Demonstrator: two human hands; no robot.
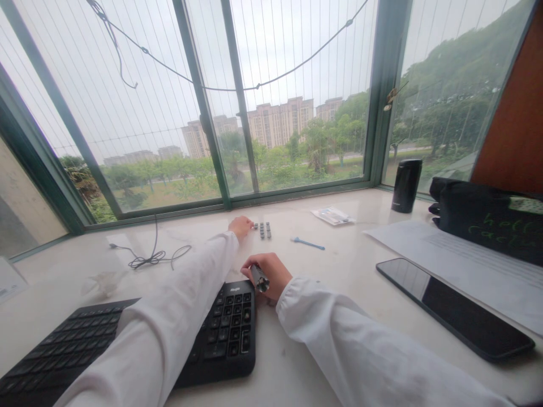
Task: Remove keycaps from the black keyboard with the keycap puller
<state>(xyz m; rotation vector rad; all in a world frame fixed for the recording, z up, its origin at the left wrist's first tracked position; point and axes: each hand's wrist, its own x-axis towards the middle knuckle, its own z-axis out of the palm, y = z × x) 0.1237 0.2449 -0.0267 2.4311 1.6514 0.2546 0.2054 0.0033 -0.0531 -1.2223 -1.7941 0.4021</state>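
Note:
My left hand (241, 226) reaches far across the white surface, fingers closed at a small grey keycap (255, 226) beside the group. Several more keycaps (267, 229) stand there in short rows. A dark grey cylindrical tool (259, 279) is wrapped in my right hand (274, 274), its hollow, notched-looking end turned towards me; its exact kind is unclear. That hand is at the top right corner of a black keyboard (220, 345). Open sockets without caps show on the keyboard's right-hand block. My left sleeve hides the keyboard's middle.
A blue-handled brush-like tool (309, 243) and a clear packet (333, 215) lie farther back. To the right are a phone (453, 308), paper sheets (458, 260), a black cylinder (406, 186) and a black pouch (487, 217). A thin cable (155, 258) coils at left, below the window.

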